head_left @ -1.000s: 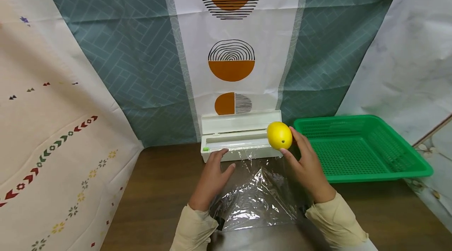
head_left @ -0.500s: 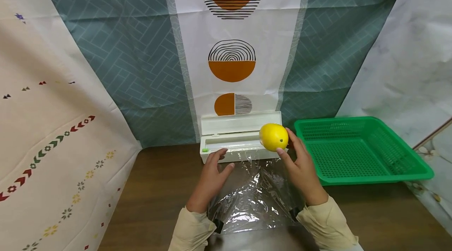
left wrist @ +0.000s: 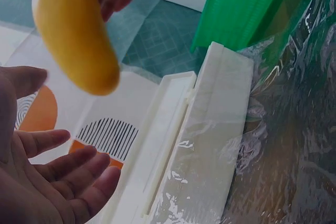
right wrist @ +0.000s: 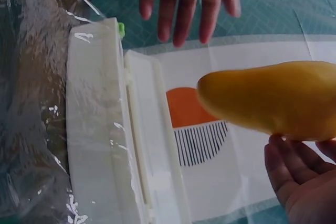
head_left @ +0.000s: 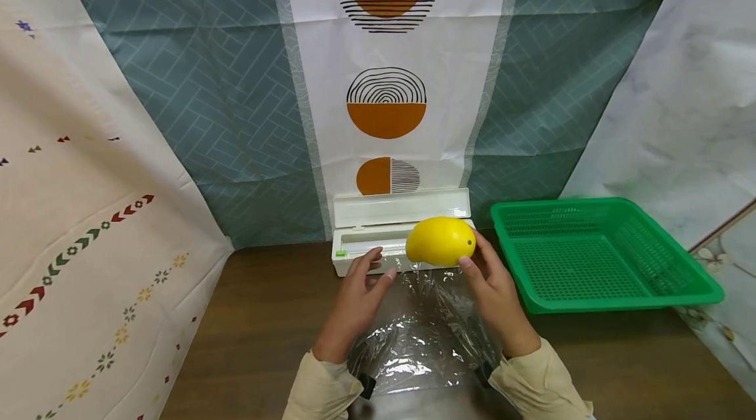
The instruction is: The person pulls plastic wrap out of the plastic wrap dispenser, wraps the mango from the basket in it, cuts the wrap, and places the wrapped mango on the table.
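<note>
A yellow mango (head_left: 440, 241) is held up over the plastic wrap by my right hand (head_left: 493, 292), whose thumb and fingers pinch its stem end. Opposite it, my left hand (head_left: 356, 298) stands with fingers spread a short way from the mango's free end. In the left wrist view a gap shows between the left hand (left wrist: 58, 177) and the mango (left wrist: 76, 32). Clear plastic wrap (head_left: 413, 348) lies pulled out over the table below both hands. It comes from a white wrap dispenser (head_left: 354, 239) with its lid up.
At the right a green plastic basket (head_left: 596, 262) stands on the brown wooden table (head_left: 266, 335). Patterned cloths hang behind and at both sides. The dispenser's raised lid (head_left: 401, 207) stands close to the back cloth, and a green slider (head_left: 340, 253) sits at its left end.
My right hand has carried the mango left, toward the left hand, and turned it so that its long side shows. The left hand has hardly moved.
</note>
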`<act>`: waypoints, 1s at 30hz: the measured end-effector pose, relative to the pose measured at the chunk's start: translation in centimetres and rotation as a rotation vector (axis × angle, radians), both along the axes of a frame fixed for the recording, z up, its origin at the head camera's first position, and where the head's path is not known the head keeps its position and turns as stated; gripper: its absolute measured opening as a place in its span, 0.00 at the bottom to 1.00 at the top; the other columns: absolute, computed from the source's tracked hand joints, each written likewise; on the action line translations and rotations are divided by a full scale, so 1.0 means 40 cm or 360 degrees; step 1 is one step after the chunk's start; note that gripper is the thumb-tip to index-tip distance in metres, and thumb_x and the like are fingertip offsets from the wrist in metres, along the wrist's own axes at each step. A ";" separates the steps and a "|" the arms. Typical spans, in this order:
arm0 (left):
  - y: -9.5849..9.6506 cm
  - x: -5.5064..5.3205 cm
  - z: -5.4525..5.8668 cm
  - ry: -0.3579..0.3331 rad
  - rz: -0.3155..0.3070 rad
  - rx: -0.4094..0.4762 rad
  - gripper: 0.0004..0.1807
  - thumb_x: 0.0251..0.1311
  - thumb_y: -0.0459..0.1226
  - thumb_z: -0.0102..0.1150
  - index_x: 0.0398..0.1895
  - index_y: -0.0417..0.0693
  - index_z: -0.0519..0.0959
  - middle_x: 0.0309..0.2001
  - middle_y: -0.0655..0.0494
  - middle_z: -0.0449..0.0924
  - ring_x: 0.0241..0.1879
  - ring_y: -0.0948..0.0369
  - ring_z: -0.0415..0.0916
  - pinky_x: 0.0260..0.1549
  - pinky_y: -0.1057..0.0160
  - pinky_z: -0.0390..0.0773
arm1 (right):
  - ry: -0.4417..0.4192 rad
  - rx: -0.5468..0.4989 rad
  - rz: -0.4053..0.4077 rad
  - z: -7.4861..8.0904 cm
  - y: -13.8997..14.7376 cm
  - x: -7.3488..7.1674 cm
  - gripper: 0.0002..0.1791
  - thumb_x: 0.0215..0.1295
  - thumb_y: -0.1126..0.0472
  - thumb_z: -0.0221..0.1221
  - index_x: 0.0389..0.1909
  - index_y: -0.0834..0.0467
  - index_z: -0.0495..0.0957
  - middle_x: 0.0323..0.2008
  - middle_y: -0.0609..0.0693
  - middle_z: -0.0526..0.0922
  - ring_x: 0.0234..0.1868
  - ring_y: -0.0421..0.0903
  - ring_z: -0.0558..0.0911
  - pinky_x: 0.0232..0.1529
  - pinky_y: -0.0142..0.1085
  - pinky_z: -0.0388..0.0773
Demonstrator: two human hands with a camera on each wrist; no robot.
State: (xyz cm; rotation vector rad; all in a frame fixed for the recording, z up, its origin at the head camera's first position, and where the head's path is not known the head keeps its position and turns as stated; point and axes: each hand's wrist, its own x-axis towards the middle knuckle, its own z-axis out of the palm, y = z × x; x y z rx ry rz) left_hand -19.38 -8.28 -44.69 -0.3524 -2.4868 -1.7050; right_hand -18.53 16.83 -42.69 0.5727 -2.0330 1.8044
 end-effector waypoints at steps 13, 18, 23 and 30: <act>0.023 0.011 0.009 0.0082 -0.0118 0.0092 0.36 0.77 0.45 0.56 0.82 0.49 0.58 0.71 0.43 0.68 0.67 0.47 0.72 0.60 0.46 0.76 | 0.0083 -0.0054 0.0075 -0.022 -0.011 0.002 0.24 0.80 0.72 0.44 0.74 0.70 0.63 0.58 0.44 0.78 0.58 0.40 0.76 0.61 0.26 0.72; 0.029 0.016 0.021 0.0032 -0.0107 0.0106 0.40 0.72 0.49 0.62 0.81 0.51 0.59 0.70 0.47 0.67 0.64 0.51 0.73 0.58 0.49 0.75 | -0.0008 -0.0112 0.0126 -0.028 -0.025 0.009 0.23 0.83 0.69 0.42 0.73 0.73 0.62 0.58 0.41 0.78 0.60 0.38 0.76 0.62 0.26 0.71; 0.033 0.020 0.024 0.0050 -0.0052 0.0125 0.39 0.67 0.48 0.68 0.79 0.53 0.64 0.67 0.49 0.69 0.59 0.54 0.71 0.56 0.51 0.73 | -0.0012 -0.0219 0.0292 -0.038 -0.038 0.008 0.24 0.84 0.67 0.39 0.73 0.76 0.58 0.60 0.42 0.78 0.63 0.37 0.77 0.65 0.29 0.72; 0.031 0.021 0.024 0.0092 0.0000 0.0168 0.37 0.66 0.45 0.71 0.76 0.55 0.67 0.63 0.50 0.71 0.55 0.56 0.70 0.53 0.57 0.75 | -0.0032 -0.0203 0.0244 -0.037 -0.039 0.003 0.23 0.83 0.68 0.41 0.72 0.76 0.61 0.59 0.43 0.78 0.59 0.38 0.79 0.61 0.30 0.75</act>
